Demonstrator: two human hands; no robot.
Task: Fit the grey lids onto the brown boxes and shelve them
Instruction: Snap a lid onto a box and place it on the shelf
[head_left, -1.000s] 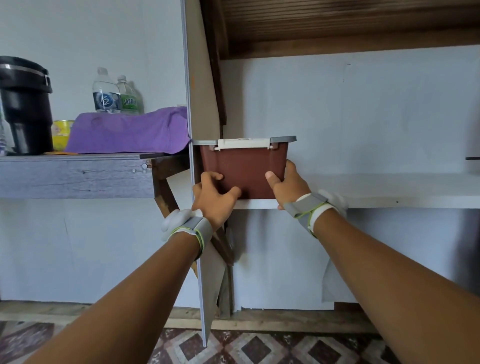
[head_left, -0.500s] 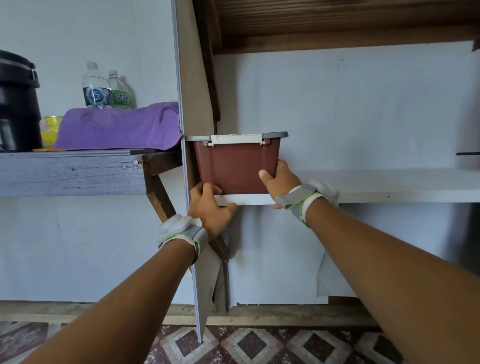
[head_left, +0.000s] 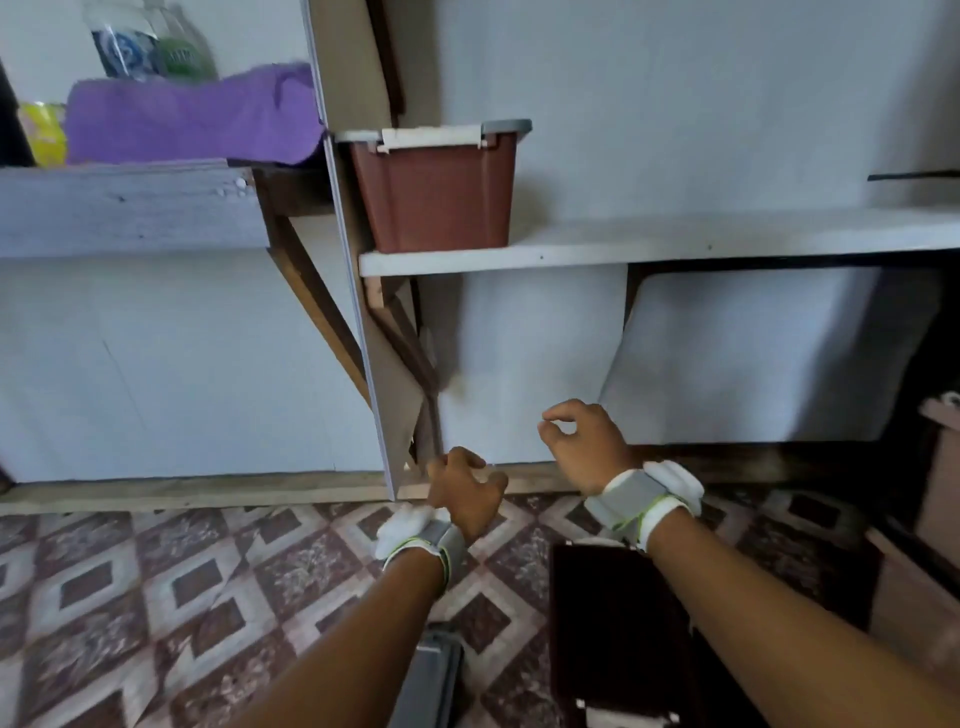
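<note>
A brown box (head_left: 436, 195) with its grey lid (head_left: 506, 126) and white latch on stands at the left end of the white shelf (head_left: 675, 241), against the upright panel. Far below it, over the floor, are both my hands. My left hand (head_left: 465, 493) is empty with loosely curled fingers. My right hand (head_left: 584, 444) is empty too, fingers apart and bent. Under my right forearm a dark brown box (head_left: 618, 639) without a lid sits on the floor. A grey lid (head_left: 434, 675) lies on the floor between my forearms, partly hidden.
A grey wooden table (head_left: 124, 208) at the left carries a purple cloth (head_left: 192, 117), water bottles (head_left: 145, 47) and a yellow tin (head_left: 44, 130). Cardboard boxes (head_left: 930, 519) stand at the right edge. The floor has patterned tiles (head_left: 182, 597).
Both hands let go of the lidded brown box, which stays on the shelf, and dropped down toward the floor. My view tilted down, bringing the open box and loose lid into sight.
</note>
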